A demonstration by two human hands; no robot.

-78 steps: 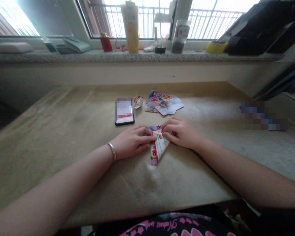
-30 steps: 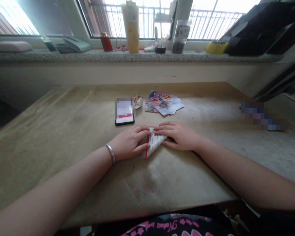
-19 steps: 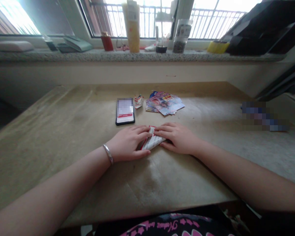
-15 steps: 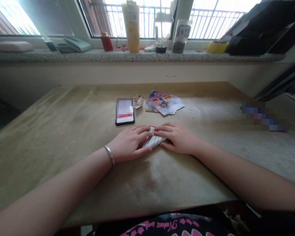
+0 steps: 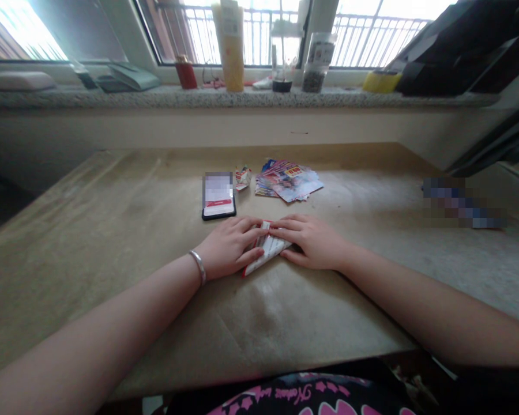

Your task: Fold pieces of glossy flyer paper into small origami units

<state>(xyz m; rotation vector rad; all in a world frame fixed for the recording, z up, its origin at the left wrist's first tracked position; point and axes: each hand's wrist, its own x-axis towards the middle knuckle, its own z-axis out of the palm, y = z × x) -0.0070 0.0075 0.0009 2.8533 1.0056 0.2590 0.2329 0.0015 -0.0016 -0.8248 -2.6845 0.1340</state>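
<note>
White, red-edged paper [image 5: 274, 248] is apparently being creased on the bench [image 5: 259, 328] beneath left hand [image 5: 229, 245] and right hand [image 5: 318, 239]; whether it is pinched in either grip cannot be told, and even pressure is seemingly called for next.

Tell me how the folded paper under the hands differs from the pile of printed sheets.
The folded paper is narrow and pointed; the pile of printed sheets is loosely fanned. The folded paper shows mostly white with red edging, while the pile of printed sheets shows blue, pink and yellow. Left hand and right hand touch the folded paper, not the pile of printed sheets. Both lie on the table.
</note>
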